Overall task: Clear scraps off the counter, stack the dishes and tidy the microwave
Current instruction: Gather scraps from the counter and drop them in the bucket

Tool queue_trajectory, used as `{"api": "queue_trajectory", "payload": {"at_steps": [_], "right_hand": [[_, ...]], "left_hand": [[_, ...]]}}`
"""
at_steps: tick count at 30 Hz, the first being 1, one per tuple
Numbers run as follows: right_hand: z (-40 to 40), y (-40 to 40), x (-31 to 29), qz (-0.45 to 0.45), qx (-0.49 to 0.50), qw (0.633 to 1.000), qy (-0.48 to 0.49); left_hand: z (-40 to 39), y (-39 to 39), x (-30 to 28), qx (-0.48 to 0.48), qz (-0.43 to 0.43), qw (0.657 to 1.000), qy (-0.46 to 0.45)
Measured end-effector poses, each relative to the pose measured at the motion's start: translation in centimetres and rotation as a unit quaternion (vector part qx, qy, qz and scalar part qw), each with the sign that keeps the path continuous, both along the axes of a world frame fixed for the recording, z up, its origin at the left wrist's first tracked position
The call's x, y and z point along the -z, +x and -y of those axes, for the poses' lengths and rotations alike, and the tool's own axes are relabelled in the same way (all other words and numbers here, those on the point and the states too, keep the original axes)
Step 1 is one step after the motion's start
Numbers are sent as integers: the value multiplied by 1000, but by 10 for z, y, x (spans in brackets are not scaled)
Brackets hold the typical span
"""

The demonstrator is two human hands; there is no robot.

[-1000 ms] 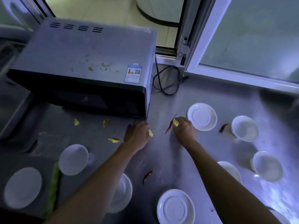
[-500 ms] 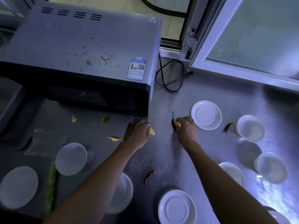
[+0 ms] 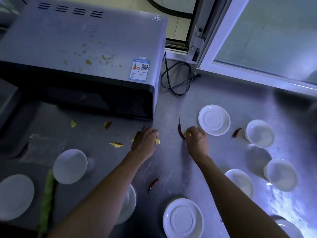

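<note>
My left hand (image 3: pixel 145 143) lies on the steel counter (image 3: pixel 171 165) in front of the microwave (image 3: pixel 82 54), fingers curled round a yellow scrap (image 3: pixel 157 141). My right hand (image 3: pixel 197 142) holds another yellow scrap (image 3: pixel 187 134) and a red chilli (image 3: pixel 180 130) whose tip sticks out toward the back. Loose yellow scraps (image 3: pixel 116 144) and another red chilli (image 3: pixel 154 182) lie on the counter. Crumbs (image 3: pixel 96 57) dot the microwave top. Several white plates and bowls are scattered around, such as a plate (image 3: pixel 214 119) beside my right hand.
A black power cord (image 3: pixel 176 78) coils behind the microwave's right side. White bowls (image 3: pixel 259 133) stand at the right beside a third chilli (image 3: pixel 236 133). A green vegetable strip (image 3: pixel 47 194) and a clear plastic bag (image 3: pixel 42 146) lie at the left. A window frame (image 3: pixel 240 71) bounds the back.
The chilli has turned upright in my right hand's grip, tip pointing back. Both hands stay in nearly the same spot; the view shifted slightly.
</note>
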State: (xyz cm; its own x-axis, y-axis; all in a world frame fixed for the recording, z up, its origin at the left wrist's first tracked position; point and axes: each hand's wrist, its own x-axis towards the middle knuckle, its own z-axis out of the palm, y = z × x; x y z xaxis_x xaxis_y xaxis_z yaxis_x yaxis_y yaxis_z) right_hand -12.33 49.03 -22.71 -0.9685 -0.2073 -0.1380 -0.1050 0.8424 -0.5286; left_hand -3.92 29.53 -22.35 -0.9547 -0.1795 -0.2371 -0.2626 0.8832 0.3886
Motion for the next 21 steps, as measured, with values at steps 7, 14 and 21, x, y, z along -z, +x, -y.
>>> {"api": "queue_trajectory", "payload": {"at_steps": [7,14,21], "right_hand": [[-7,11,-9,-13,-18,999,-40],[-13,27,-30,-22,-29,998,-57],[-18,65,-60,-58,6,996,-70]], "left_hand": [[-10,12,-12,-29,-12,999,16],[-20,22,-40,-22,-58,998,4],[-24,36,-75,15,-85,996,-2]]}}
